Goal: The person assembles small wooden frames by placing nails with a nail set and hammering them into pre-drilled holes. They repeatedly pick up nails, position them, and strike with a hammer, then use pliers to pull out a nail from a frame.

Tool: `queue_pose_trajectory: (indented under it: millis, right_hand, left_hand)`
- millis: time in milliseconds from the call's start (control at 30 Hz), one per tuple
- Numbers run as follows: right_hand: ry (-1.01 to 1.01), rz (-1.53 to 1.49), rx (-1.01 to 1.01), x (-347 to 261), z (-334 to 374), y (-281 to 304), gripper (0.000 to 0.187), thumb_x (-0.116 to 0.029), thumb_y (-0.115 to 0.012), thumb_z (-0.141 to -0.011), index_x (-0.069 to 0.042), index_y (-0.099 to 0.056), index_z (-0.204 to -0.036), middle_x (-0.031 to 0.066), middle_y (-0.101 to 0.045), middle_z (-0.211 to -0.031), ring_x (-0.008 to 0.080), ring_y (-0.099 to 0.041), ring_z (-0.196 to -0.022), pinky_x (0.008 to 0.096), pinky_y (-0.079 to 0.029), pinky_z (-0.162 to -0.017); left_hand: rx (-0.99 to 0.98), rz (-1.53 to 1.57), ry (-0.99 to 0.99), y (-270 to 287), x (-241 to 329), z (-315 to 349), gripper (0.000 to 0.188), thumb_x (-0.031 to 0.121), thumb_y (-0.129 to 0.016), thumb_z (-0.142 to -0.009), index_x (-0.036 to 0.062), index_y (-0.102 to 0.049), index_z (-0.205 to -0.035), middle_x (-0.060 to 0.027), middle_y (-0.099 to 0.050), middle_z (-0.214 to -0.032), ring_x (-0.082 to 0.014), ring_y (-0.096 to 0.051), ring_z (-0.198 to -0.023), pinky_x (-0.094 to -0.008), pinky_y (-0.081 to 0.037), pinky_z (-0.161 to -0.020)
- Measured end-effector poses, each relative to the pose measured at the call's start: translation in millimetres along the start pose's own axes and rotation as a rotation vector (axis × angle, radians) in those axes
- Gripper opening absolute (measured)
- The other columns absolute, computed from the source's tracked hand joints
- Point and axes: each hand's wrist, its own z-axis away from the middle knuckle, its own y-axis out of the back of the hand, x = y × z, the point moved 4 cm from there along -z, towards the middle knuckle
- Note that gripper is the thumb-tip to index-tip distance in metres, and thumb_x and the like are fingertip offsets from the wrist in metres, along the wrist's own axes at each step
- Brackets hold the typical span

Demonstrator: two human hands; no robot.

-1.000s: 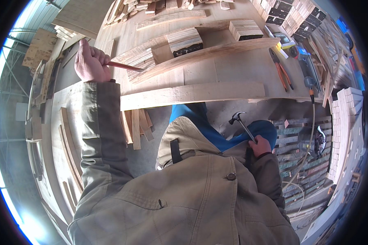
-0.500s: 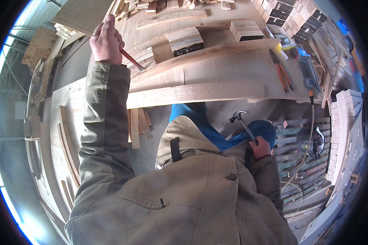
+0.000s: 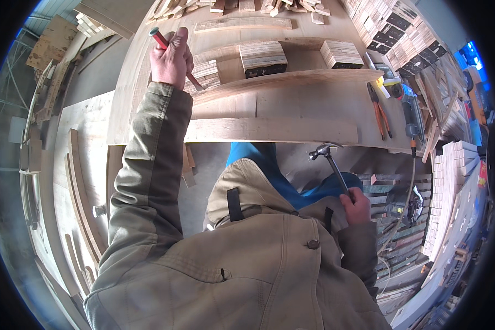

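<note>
Head view: grips a red chisel (image 3: 159, 38) in the left hand (image 3: 171, 61), closed tightly round the handle. Shows the capped butt sticking out above the fist, toward the left, and the narrow tip emerging below, toward the right. Aims that tip down at the near end of the left block (image 3: 208, 70) of stacked wood, too close to tell whether touching. Sets the middle block (image 3: 263, 58) and the right block (image 3: 341, 54) farther along the same row, between a back strip (image 3: 225, 51) and a front strip (image 3: 291, 81) on the surface (image 3: 313, 107). Shows a straight board (image 3: 275, 130) along the near edge.

Grips a hammer (image 3: 336, 170) in the right hand (image 3: 357, 207), wrapped round the handle, low beside the body and well apart from the chisel. Points the hammer head forward, away from the hand. Shows orange-handled pliers (image 3: 377, 113) on the right of the surface, scrap wood (image 3: 291, 6) at the far side, and a slatted pallet (image 3: 375, 190) down at right.
</note>
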Motion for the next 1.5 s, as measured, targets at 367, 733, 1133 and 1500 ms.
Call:
queue_pose_trajectory:
  millis: [367, 733, 1133, 1500]
  right_hand:
    - [0.347, -0.174, -0.024, -155, -16, 27, 0.027, -0.010, -0.066, -0.098, 0.002, -0.062, -0.121, 0.0030, -0.063, -0.083, 0.0085, -0.053, -0.072, 0.0264, -0.046, -0.065]
    - [0.826, -0.194, 0.075, -330, -23, 39, 0.047, 0.000, -0.061, -0.100, 0.000, -0.054, -0.146, 0.0090, -0.065, -0.129, 0.0119, -0.062, -0.104, 0.0266, -0.050, -0.092]
    - [1.208, -0.163, 0.148, -432, -16, 15, 0.046, 0.003, -0.062, -0.097, -0.003, -0.058, -0.142, 0.0160, -0.069, -0.128, 0.0215, -0.069, -0.113, 0.0321, -0.053, -0.096]
    - [1.072, 0.174, 0.004, -420, -37, -4, 0.050, 0.005, -0.066, -0.090, -0.011, -0.063, -0.137, 0.0225, -0.070, -0.102, 0.0369, -0.069, -0.085, 0.0424, -0.055, -0.076]
  left_hand:
    - [0.050, -0.058, 0.005, 1, -10, -7, 0.042, 0.025, -0.070, -0.102, 0.0115, -0.052, -0.067, 0.0079, -0.044, -0.059, -0.0034, -0.038, -0.051, -0.0256, -0.027, -0.047]
    - [0.044, -0.094, -0.043, 3, -15, -11, 0.039, 0.028, -0.064, -0.105, 0.0143, -0.049, -0.071, 0.0069, -0.042, -0.056, -0.0041, -0.037, -0.045, -0.0248, -0.028, -0.043]
    - [0.041, -0.163, 0.008, -2, -13, -10, 0.040, 0.034, -0.071, -0.102, 0.0035, -0.062, -0.077, 0.0075, -0.042, -0.063, -0.0057, -0.036, -0.063, -0.0301, -0.033, -0.055]
    - [0.055, -0.204, 0.011, -1, -15, -10, 0.037, 0.031, -0.070, -0.102, 0.0005, -0.067, -0.083, 0.0062, -0.048, -0.064, -0.0058, -0.040, -0.063, -0.0301, -0.036, -0.055]
